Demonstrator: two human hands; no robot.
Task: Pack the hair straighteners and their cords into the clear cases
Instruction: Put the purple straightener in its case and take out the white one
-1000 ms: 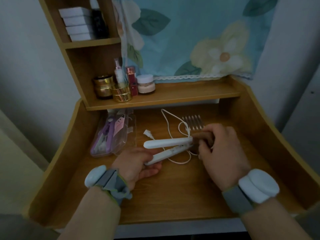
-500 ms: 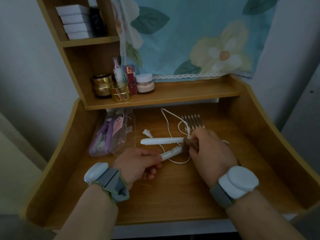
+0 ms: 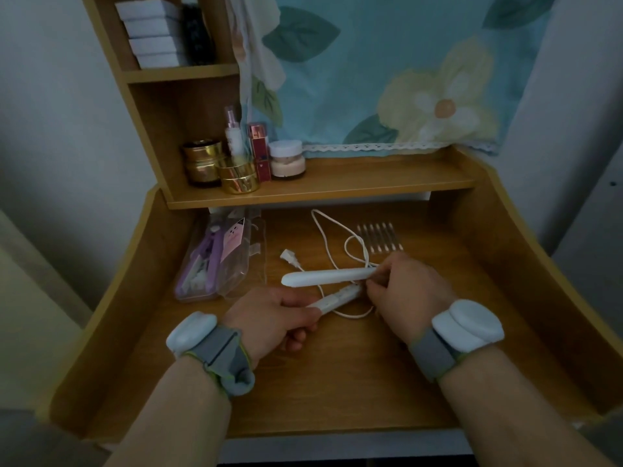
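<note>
While splayed open, white straightener (image 3: pixel 332 277), slim, glossy, cord (image 3: pixel 325 237) looped behind.

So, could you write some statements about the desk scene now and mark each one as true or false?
1. The white hair straightener is open, its two arms spread apart. True.
2. The left hand holds the lower arm of the white straightener. True.
3. The purple straightener lies loose on the desk, outside any case. False: it sits inside the clear case on the left.
4. The white cord is wound into a tight bundle. False: it lies in loose loops on the desk.
5. The right hand is at the hinge end of the white straightener. True.
</note>
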